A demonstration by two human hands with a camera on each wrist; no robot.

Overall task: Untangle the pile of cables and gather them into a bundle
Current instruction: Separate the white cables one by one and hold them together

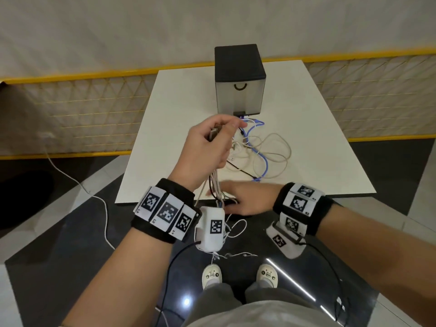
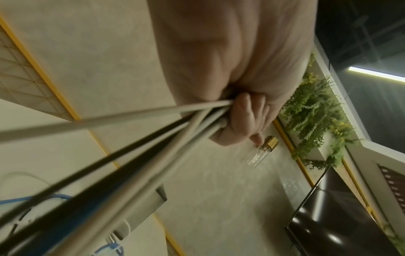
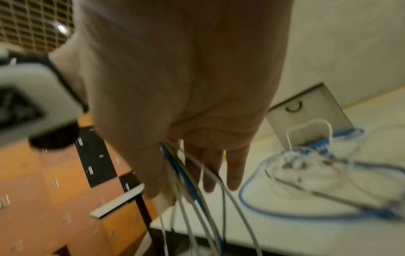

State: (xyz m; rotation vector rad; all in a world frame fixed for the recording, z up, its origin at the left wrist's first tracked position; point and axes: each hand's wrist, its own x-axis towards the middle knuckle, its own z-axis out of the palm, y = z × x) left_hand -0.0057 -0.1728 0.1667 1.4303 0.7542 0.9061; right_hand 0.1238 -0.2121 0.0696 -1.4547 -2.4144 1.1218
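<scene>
My left hand [image 1: 219,138] is raised over the white table [image 1: 179,109] and grips a bunch of beige, black and blue cables [image 2: 131,138], with metal plug ends sticking out of the top of the fist. The strands hang down from it past the table's front edge [image 1: 215,185]. Lower down, my right hand [image 1: 228,197] is blurred at that edge, its fingers [image 3: 234,169] straight with the hanging strands [image 3: 192,190] running across them. Still tangled, a blue cable [image 1: 262,159] and pale loops [image 1: 276,149] lie on the table.
A black-topped grey box [image 1: 239,83] with a curved handle stands at the back of the table, just behind the tangle. A yellow mesh fence [image 1: 82,109] runs behind the table. A white cord [image 1: 99,199] trails on the floor to the left.
</scene>
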